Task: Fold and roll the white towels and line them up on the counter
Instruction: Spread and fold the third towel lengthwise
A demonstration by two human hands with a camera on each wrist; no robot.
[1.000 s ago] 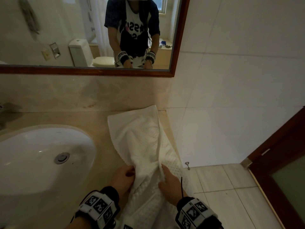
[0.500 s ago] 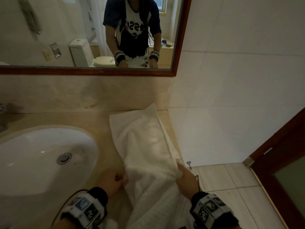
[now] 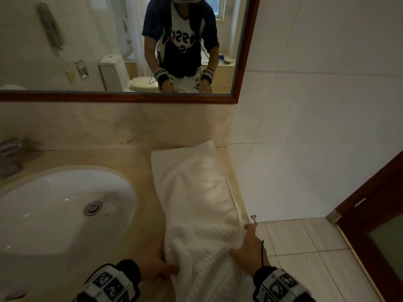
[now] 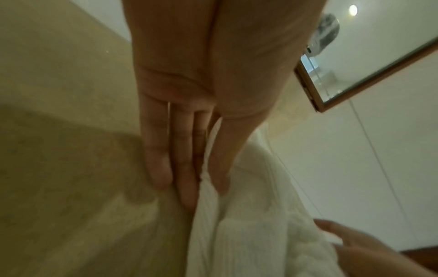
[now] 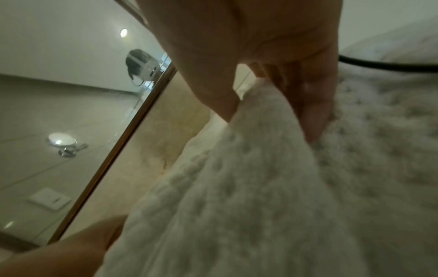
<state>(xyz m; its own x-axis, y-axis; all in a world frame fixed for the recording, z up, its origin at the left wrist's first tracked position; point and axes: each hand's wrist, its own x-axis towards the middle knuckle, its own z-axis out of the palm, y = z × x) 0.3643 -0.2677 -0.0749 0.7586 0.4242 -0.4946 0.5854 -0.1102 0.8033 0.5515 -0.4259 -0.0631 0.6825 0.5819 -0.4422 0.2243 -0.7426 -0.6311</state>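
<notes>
A white waffle-weave towel (image 3: 196,192) lies lengthwise on the beige counter (image 3: 139,162), from the back wall to the front edge, where it hangs over. My left hand (image 3: 160,261) pinches the towel's (image 4: 249,234) left edge between thumb and fingers (image 4: 184,178) near the counter front. My right hand (image 3: 246,243) pinches the towel's (image 5: 249,187) right edge between thumb and fingers (image 5: 310,112), level with the counter's right end. The cloth between the two hands is bunched into folds.
A white oval sink (image 3: 56,208) fills the counter's left part, with a chrome tap (image 3: 9,153) behind it. A wood-framed mirror (image 3: 130,98) hangs above. The tiled side wall (image 3: 305,149) bounds the counter on the right; floor tiles (image 3: 305,247) and a brown door (image 3: 381,214) lie beyond.
Both hands have moved apart from the towel's middle to its left and right edges, spreading the cloth wider and flatter on the counter.
</notes>
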